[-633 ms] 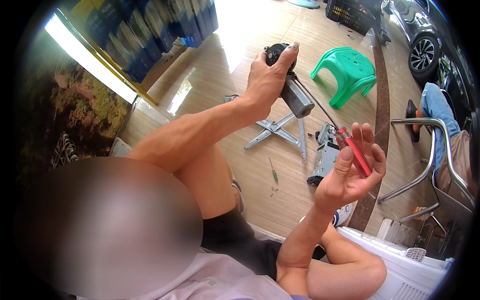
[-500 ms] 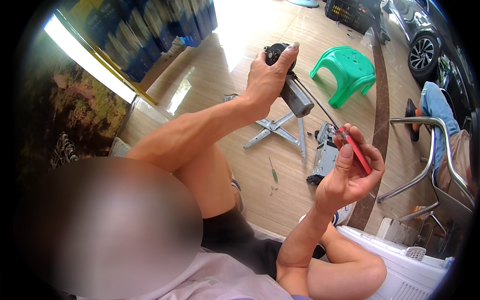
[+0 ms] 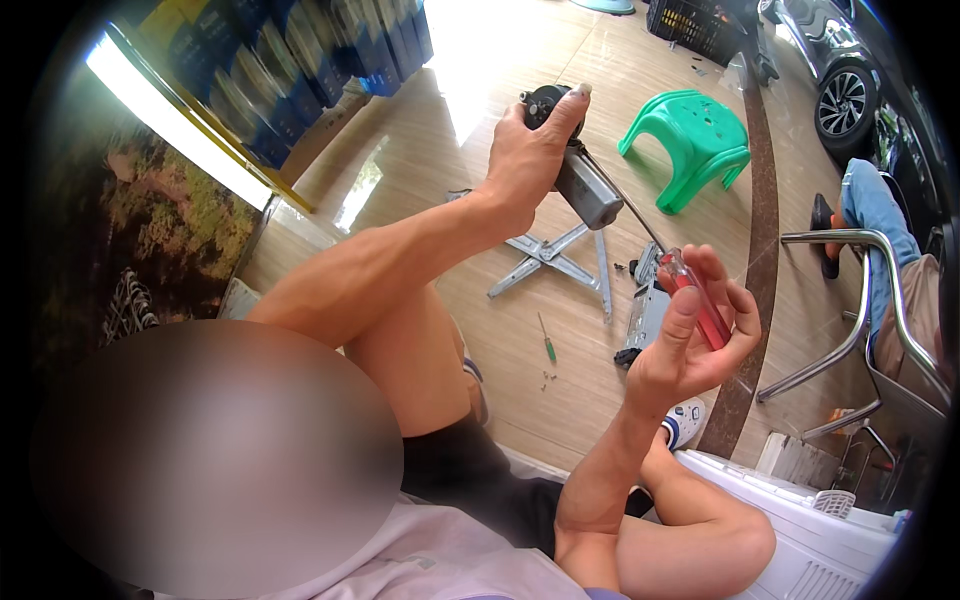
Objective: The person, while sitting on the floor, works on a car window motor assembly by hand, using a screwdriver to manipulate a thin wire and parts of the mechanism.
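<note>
My left hand (image 3: 525, 165) is closed around a small electric motor (image 3: 588, 195) with a grey metal housing and a round black end, raised above the floor. In my right hand (image 3: 690, 345) is a screwdriver (image 3: 708, 315) with a red handle, the fingers curled about it and the thumb along its side. Its long shaft runs up to the motor near my left hand; the tip is hidden there. On the floor below lie a scissor-shaped metal bracket (image 3: 547, 254), a grey metal unit (image 3: 640, 320) partly behind my right hand, and a green-handled screwdriver (image 3: 549, 348) beside several tiny screws (image 3: 548, 378).
A green plastic stool (image 3: 690, 135) stands beyond my hands. On the right are a metal-framed chair (image 3: 890, 260) with a seated person's leg (image 3: 862, 210), and a dark car (image 3: 860, 60). A white plastic box (image 3: 800, 530) is at lower right, a display rack (image 3: 290, 70) at upper left.
My right hand and the red screwdriver have shifted slightly left and up, with the handle rolled in my fingers. The motor in my left hand has moved a little left.
</note>
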A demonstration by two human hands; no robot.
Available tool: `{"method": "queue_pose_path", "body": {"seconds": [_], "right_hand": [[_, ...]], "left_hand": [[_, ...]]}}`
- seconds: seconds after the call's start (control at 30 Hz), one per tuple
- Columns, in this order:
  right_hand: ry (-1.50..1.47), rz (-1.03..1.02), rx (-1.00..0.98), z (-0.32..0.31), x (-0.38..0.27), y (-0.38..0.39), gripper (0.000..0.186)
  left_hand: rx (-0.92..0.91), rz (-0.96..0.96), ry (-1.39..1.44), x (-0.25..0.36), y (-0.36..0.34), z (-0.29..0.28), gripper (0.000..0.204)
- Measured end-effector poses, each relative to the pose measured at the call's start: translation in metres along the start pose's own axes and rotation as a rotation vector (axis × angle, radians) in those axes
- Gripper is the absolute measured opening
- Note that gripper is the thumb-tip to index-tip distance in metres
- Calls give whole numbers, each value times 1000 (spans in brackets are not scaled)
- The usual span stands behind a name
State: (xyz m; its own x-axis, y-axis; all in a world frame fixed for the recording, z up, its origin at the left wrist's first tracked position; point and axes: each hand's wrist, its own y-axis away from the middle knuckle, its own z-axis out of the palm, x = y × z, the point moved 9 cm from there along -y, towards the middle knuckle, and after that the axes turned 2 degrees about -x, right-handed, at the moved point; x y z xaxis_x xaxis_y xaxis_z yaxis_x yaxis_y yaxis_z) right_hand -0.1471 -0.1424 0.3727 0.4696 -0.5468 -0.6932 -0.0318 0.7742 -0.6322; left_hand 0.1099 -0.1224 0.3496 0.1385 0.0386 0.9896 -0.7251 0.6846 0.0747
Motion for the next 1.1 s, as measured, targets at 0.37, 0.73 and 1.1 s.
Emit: {"method": "queue_pose_path", "body": {"seconds": [0.37, 0.73, 1.1], "right_hand": [[128, 122, -24, -3, 6, 6, 31], [123, 253, 94, -14, 30, 5, 27], [189, 256, 652, -216, 57, -39, 17]], "left_hand": [[22, -16, -16, -6, -4, -7, 69], [24, 48, -12, -4, -17, -15, 65], [31, -85, 35, -1, -12, -9, 42]]}}
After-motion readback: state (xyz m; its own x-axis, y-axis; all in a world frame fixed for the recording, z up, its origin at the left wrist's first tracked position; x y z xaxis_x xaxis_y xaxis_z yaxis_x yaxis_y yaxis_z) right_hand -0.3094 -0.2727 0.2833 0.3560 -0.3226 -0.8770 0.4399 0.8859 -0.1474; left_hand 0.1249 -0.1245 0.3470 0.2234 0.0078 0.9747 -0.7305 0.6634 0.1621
